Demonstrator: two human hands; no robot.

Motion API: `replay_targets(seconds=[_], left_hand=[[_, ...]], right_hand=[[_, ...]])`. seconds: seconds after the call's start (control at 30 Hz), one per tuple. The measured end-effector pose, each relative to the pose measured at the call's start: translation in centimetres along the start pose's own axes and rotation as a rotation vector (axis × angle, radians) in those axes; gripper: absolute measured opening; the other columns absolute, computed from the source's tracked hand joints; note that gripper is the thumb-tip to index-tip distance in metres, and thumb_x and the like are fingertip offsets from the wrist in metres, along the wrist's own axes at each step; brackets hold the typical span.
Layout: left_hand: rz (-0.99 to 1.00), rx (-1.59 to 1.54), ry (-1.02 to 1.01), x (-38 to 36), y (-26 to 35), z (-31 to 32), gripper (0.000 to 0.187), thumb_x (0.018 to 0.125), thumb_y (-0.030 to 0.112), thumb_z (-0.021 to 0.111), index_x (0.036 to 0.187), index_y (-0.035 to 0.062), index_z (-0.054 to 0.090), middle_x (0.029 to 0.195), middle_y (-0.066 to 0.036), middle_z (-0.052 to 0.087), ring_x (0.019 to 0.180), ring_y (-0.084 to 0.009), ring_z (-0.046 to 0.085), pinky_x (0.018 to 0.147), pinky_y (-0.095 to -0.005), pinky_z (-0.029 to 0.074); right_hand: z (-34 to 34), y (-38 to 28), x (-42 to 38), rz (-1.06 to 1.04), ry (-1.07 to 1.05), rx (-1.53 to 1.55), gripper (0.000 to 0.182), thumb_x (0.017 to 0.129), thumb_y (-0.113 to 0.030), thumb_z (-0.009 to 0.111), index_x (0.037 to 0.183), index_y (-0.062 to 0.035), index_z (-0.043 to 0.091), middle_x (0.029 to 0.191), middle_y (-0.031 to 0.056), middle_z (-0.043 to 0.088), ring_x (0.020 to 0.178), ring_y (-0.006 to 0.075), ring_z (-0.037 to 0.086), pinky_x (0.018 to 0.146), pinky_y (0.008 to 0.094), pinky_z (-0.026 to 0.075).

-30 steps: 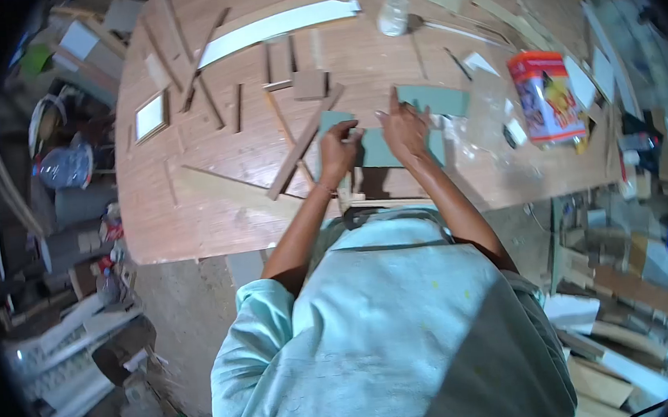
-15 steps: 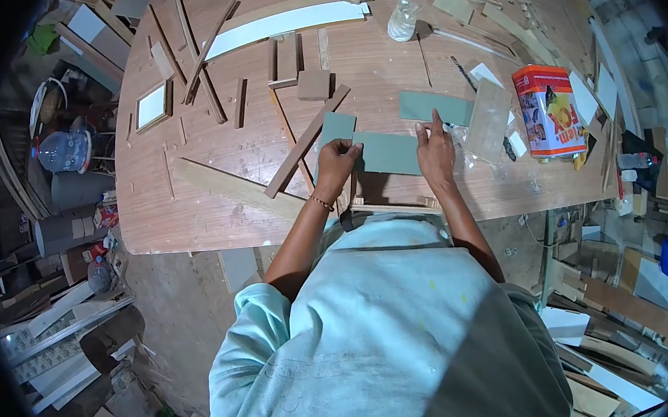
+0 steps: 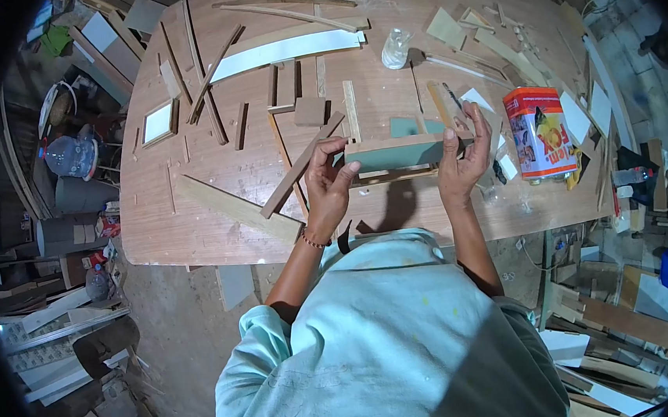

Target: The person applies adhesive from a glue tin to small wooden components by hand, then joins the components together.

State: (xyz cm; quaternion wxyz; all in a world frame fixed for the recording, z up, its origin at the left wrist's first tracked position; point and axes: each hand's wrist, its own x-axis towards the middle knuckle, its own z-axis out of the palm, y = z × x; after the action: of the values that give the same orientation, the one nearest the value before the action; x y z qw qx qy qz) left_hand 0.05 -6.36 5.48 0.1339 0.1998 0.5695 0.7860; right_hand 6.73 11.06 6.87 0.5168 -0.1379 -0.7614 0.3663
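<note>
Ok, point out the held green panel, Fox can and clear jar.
Green panel point(image 3: 397, 157), head view, middle of its green face.
Fox can point(image 3: 538, 133), head view, printed side.
Clear jar point(image 3: 395, 50), head view, middle of its body.

One head-worn cam, above the wearer, facing forward and steeply down. Shirt point(image 3: 374, 323) fills bottom centre, nearest the lens; table point(image 3: 225, 166) sits farther out. Fisheye-wide, corners black.
</note>
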Motion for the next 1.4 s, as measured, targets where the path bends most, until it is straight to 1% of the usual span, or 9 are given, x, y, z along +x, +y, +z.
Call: replay_targets(seconds=[0.07,0.27,0.37,0.43,0.8,1.1,1.23,1.33,1.4], left_hand=[[0.073,0.007,-0.008,-0.1,0.0,0.6,0.026,0.079,0.002,0.059,0.102,0.0008,0.048,0.107,-0.007,0.044,0.097,-0.0129,0.047,0.082,-0.0239,0.041],[0.135,-0.002,0.011,-0.5,-0.4,1.7,0.027,0.082,0.006,0.056,0.106,0.0009,0.045,0.105,-0.007,0.046,0.096,-0.0123,0.047,0.084,-0.0236,0.038],[0.061,-0.037,0.081,-0.7,-0.1,2.4,0.026,0.084,0.007,0.054,0.108,0.0007,0.044,0.1,-0.006,0.048,0.093,-0.0112,0.048,0.082,-0.0233,0.038],[0.114,-0.005,0.147,-0.7,-0.4,2.6,0.025,0.084,0.009,0.055,0.106,0.0017,0.047,0.094,-0.003,0.053,0.084,-0.0063,0.047,0.072,-0.0196,0.038],[0.105,-0.106,0.238,-1.0,-1.4,2.9,0.018,0.083,0.009,0.057,0.098,0.0012,0.051,0.092,-0.004,0.056,0.083,-0.0072,0.05,0.076,-0.0205,0.041],[0.007,0.028,0.358,-1.9,-2.5,3.3,0.017,0.084,0.006,0.054,0.099,0.0,0.053,0.089,-0.004,0.056,0.083,-0.0097,0.05,0.074,-0.0215,0.04],[0.093,0.038,0.437,-2.4,-1.8,4.4,0.025,0.084,0.007,0.054,0.108,-0.0003,0.051,0.093,-0.006,0.057,0.087,-0.0115,0.053,0.078,-0.0231,0.042],[0.04,0.095,0.353,-3.2,-2.2,4.2,0.026,0.085,0.011,0.054,0.109,0.0015,0.052,0.094,-0.007,0.058,0.083,-0.0109,0.054,0.072,-0.0233,0.044],[-0.002,0.111,0.375,-3.3,-2.8,3.7,0.026,0.084,0.011,0.054,0.108,0.0018,0.054,0.094,-0.007,0.059,0.083,-0.0101,0.053,0.072,-0.023,0.044]], right_hand=[[-0.3,-0.3,0.6,-0.057,0.042,-0.031,0.04,0.082,-0.014,0.056,0.116,0.0039,0.044,0.111,0.0184,0.052,0.098,0.0276,0.052,0.079,0.0349,0.046],[-1.1,0.3,0.8,-0.066,0.011,-0.002,0.04,0.084,-0.014,0.053,0.118,0.0042,0.041,0.116,0.018,0.047,0.103,0.0257,0.049,0.082,0.0343,0.046],[-1.5,0.4,1.0,0.014,0.019,0.178,0.037,0.088,-0.012,0.044,0.12,0.0042,0.038,0.119,0.0167,0.045,0.107,0.0247,0.047,0.087,0.0355,0.044],[-1.8,0.2,1.3,0.063,-0.003,0.35,0.034,0.09,-0.01,0.038,0.121,0.0036,0.037,0.121,0.0165,0.042,0.11,0.0246,0.045,0.093,0.0368,0.039],[-3.8,1.6,2.2,0.348,-0.081,0.752,0.04,0.09,-0.009,0.04,0.127,0.0019,0.031,0.128,0.016,0.038,0.104,0.0253,0.052,0.087,0.0328,0.042],[-4.1,3.7,0.5,0.453,-0.199,0.637,0.035,0.088,-0.001,0.041,0.122,0.0061,0.037,0.115,0.0169,0.051,0.102,0.0226,0.053,0.087,0.0283,0.041],[-4.0,4.7,0.1,0.509,-0.197,0.635,0.035,0.087,-0.001,0.043,0.121,0.0064,0.038,0.112,0.0177,0.053,0.1,0.0219,0.054,0.086,0.0275,0.041],[-4.0,5.7,-0.2,0.602,-0.181,0.629,0.041,0.086,-0.007,0.05,0.122,0.0065,0.037,0.112,0.0211,0.052,0.101,0.029,0.054,0.087,0.0329,0.044],[-3.8,5.9,-0.3,0.632,-0.202,0.613,0.039,0.086,-0.004,0.047,0.122,0.0061,0.037,0.11,0.0196,0.053,0.098,0.0254,0.055,0.085,0.0299,0.043]])
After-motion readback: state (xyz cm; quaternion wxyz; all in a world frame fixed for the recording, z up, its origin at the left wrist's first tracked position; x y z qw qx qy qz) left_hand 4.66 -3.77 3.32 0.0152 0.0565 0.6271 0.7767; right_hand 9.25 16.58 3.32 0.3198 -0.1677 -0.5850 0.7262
